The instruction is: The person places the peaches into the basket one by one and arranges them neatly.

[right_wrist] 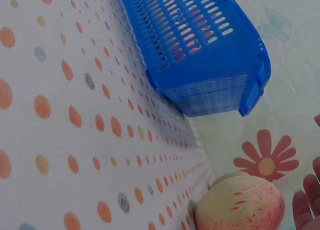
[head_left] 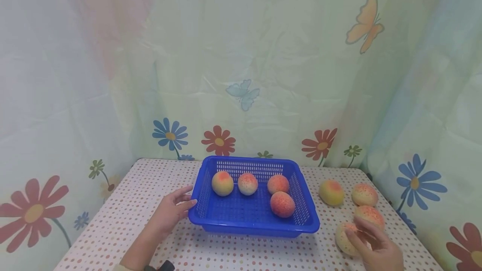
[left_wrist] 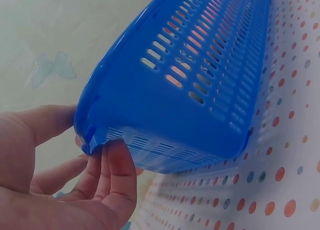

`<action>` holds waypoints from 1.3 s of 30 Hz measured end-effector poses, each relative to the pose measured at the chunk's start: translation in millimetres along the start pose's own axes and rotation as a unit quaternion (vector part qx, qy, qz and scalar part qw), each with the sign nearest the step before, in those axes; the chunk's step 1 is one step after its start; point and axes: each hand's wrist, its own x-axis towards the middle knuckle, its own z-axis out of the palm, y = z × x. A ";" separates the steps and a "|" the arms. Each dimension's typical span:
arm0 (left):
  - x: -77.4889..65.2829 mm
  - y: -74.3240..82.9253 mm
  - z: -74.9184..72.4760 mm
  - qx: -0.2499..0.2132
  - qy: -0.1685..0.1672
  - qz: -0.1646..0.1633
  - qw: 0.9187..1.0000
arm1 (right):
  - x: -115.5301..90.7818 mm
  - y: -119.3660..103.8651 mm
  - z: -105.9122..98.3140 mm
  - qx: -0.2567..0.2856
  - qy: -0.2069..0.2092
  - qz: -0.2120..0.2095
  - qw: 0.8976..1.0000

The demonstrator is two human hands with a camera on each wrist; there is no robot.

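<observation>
A blue plastic basket stands on the table, with several red-and-yellow peaches inside. My left hand holds its left rim; in the left wrist view the thumb lies on one side of the rim and the curled fingers on the other. To the right of the basket, my right hand hovers by a pale, red-speckled peach, partly covering it. In the right wrist view, a gap shows between that peach and the fingers. The right palm is mostly out of view.
Behind that peach lie a redder peach, another speckled peach and a yellow-green peach. A dotted cloth covers the table. Floral curtains hang behind and on both sides.
</observation>
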 end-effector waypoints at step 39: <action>2.0 4.9 -15.7 -0.098 -0.129 -0.027 0.986 | 38.8 30.9 -14.2 -0.083 -0.190 0.100 0.973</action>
